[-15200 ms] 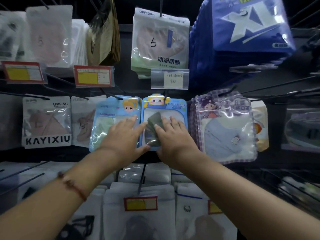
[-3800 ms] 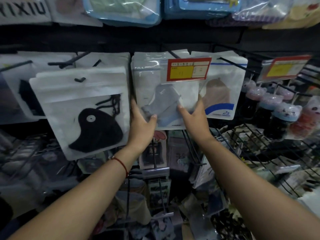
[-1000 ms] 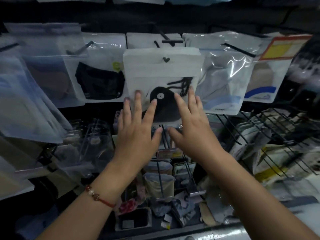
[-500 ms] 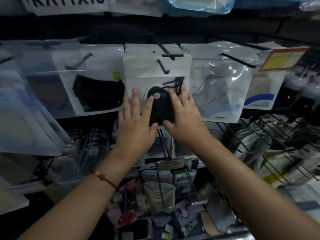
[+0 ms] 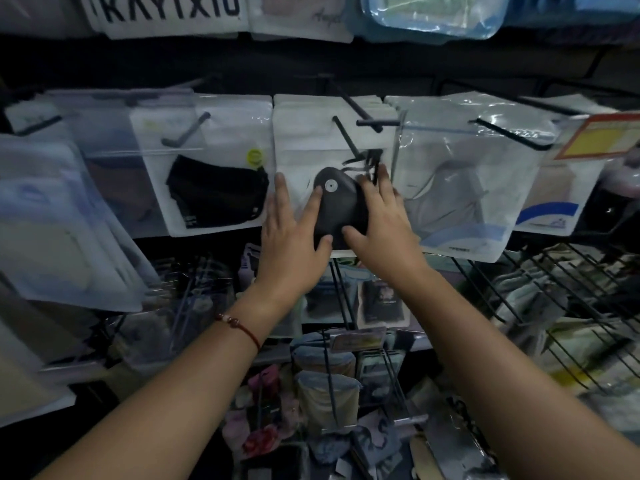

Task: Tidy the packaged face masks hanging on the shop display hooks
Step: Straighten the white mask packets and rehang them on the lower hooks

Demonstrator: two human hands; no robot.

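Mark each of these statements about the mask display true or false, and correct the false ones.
1. Both hands lie flat on the black valved mask packet. True: left hand and right hand press it with straight fingers.
2. The left wrist is bare. False: it wears a red bead bracelet.
3. A grey mask packet hangs right of the pressed packet. True.
4. The pressed packet lies off its hook. False: the hook passes through its top.
5. The price tag is green. False: red and yellow.
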